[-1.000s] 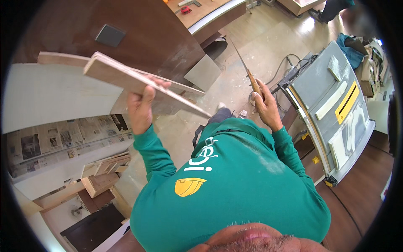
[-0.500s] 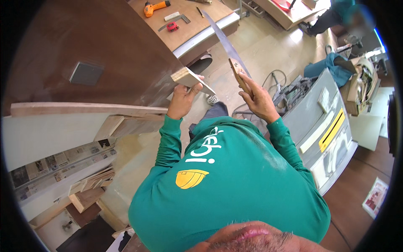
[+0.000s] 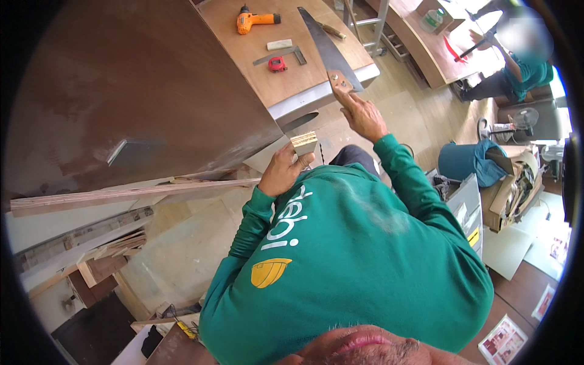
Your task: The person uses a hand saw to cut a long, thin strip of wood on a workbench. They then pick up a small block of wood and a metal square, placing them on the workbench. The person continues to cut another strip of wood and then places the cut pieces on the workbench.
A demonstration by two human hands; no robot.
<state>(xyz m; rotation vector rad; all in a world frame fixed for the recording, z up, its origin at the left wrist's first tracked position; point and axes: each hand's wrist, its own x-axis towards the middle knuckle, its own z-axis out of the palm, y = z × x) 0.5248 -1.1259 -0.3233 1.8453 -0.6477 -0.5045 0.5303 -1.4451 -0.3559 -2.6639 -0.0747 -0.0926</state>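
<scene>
My right hand (image 3: 365, 118) is closed round the wooden handle of a handsaw (image 3: 328, 48). The saw's long grey blade points away from me, over the wooden workbench (image 3: 243, 67); whether it touches the top I cannot tell. Closer to my body, my left hand (image 3: 285, 170) grips a small piece of plywood (image 3: 304, 143) with its layered edge facing up. On the bench lie an orange drill (image 3: 255, 20), a white block (image 3: 279, 44), a metal square (image 3: 298, 56), a red tape measure (image 3: 277, 64) and a wooden-handled tool (image 3: 332, 30) beside the blade.
A large brown panel (image 3: 134, 85) fills the left side. Lower left lie wood offcuts (image 3: 115, 249). To the right are a blue bin (image 3: 462, 161) and a cardboard box (image 3: 511, 194) of tools. Another person (image 3: 517, 73) works at a far bench (image 3: 413, 36).
My right hand has carried the saw forward, so its blade now reaches over the bench. My left hand has turned the plywood so its edge faces up. The view has shifted too.
</scene>
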